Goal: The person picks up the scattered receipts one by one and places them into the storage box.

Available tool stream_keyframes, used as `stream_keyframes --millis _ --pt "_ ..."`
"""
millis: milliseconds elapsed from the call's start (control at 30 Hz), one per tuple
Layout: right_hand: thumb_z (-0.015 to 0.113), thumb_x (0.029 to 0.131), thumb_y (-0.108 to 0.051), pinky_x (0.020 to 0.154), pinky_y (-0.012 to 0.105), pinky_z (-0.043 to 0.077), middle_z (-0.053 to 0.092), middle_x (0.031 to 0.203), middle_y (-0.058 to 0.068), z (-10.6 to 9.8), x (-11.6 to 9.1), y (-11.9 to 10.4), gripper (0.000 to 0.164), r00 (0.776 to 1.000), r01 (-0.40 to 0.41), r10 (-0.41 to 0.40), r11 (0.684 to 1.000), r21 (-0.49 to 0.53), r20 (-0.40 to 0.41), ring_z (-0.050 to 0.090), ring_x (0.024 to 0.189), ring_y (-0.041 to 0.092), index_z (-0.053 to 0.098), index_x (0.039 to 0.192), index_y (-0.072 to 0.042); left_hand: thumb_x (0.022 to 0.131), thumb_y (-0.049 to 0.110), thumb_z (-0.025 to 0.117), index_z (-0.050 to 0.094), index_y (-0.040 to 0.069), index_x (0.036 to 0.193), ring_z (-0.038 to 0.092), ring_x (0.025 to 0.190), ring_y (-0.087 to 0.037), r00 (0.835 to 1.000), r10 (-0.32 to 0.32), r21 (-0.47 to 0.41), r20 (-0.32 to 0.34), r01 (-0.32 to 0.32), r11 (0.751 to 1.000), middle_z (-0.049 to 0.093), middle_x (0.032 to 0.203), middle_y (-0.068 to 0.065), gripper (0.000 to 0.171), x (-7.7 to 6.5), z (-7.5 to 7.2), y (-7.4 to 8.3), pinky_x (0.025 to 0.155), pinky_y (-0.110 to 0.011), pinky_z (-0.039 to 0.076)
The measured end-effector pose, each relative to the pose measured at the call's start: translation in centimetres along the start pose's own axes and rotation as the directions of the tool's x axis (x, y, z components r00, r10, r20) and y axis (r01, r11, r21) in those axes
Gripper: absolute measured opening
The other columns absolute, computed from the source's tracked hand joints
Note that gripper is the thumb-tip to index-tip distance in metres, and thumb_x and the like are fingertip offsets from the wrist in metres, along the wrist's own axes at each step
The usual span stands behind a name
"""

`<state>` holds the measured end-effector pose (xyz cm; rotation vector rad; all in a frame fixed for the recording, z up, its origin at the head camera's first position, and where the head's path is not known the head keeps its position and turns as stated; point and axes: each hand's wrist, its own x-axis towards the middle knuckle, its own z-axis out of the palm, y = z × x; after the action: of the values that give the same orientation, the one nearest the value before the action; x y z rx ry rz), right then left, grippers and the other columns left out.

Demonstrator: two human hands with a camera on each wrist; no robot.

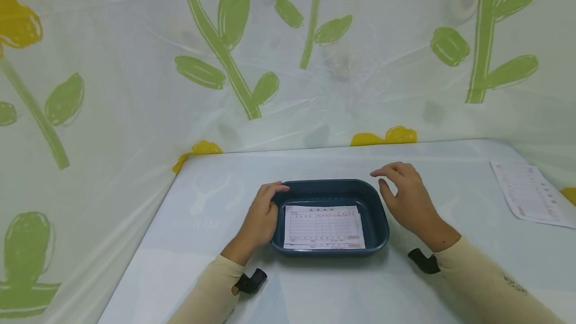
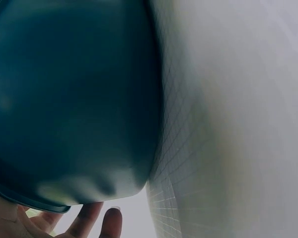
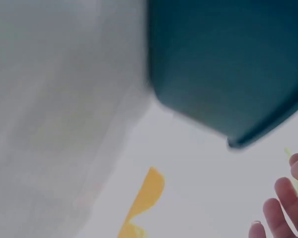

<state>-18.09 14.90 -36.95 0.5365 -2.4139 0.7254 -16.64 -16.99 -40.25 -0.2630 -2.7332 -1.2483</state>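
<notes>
From the head, the left hand (image 1: 262,215) holds the blue tray (image 1: 324,194) by its left side on the table (image 1: 189,234), a printed form (image 1: 324,226) inside; the right hand (image 1: 407,196) is relaxed, at right. At left wrist, fingers (image 2: 85,219) are by its wall; at right wrist, apart from it.

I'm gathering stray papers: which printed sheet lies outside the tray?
The sheet on the table at the far right of the head view; the other visible printed paper, the form, lies inside the dark blue tray.
</notes>
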Motion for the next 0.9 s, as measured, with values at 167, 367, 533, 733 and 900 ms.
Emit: stream_keyframes --millis 167,367,533,733,900 --pt "0.064 0.088 0.006 0.089 0.056 0.048 0.061 0.109 0.02 -0.9 0.1 1.9 0.023 0.997 -0.077 0.077 0.997 -0.025 0.018 0.051 0.107 0.038 0.07 0.109 -0.002 0.098 -0.001 0.034 0.058 0.018 0.133 0.038 0.147 -0.023 1.0 0.007 -0.006 -0.003 -0.007 1.0 0.044 0.152 -0.003 0.046 -0.1 -0.1 0.0 0.119 -0.048 0.033" --pt "0.061 0.091 0.002 0.092 0.065 0.044 0.055 0.121 0.03 -2.0 0.0 4.5 0.027 0.973 -0.204 0.208 0.978 -0.046 0.096 0.046 0.114 0.048 0.066 0.118 0.002 0.098 -0.001 0.035 0.058 0.018 0.132 0.038 0.147 -0.023 1.0 0.004 -0.015 -0.001 -0.004 1.0 0.045 0.152 -0.002 0.046 -0.2 -0.1 0.0 0.12 -0.049 0.032" --pt "0.06 0.092 -0.001 0.092 0.066 0.042 0.05 0.128 0.035 -2.7 -0.2 6.6 0.031 0.951 -0.274 0.284 0.957 -0.092 0.118 0.044 0.115 0.051 0.062 0.123 0.004 0.098 -0.001 0.035 0.058 0.019 0.132 0.038 0.147 -0.022 1.0 0.002 -0.021 -0.002 -0.002 1.0 0.045 0.151 -0.002 0.046 -0.2 -0.1 0.0 0.12 -0.048 0.032" --pt "0.058 0.093 -0.004 0.092 0.067 0.039 0.045 0.131 0.038 -4.1 -0.4 8.5 0.037 0.925 -0.336 0.353 0.933 -0.133 0.143 0.04 0.119 0.054 0.058 0.128 0.007 0.098 -0.001 0.035 0.058 0.018 0.132 0.039 0.147 -0.024 1.0 0.013 -0.028 -0.005 -0.013 1.0 0.045 0.152 -0.003 0.046 -0.2 -0.1 0.1 0.119 -0.05 0.033" --pt "0.057 0.094 -0.009 0.096 0.073 0.033 0.038 0.135 0.044 -5.2 -1.1 10.4 0.046 0.88 -0.389 0.428 0.898 -0.207 0.205 0.033 0.123 0.061 0.049 0.135 0.009 0.098 -0.001 0.036 0.058 0.017 0.133 0.039 0.147 -0.026 1.0 0.01 -0.028 -0.005 -0.01 1.0 0.045 0.152 -0.004 0.045 -0.2 -0.1 0.2 0.119 -0.05 0.033"
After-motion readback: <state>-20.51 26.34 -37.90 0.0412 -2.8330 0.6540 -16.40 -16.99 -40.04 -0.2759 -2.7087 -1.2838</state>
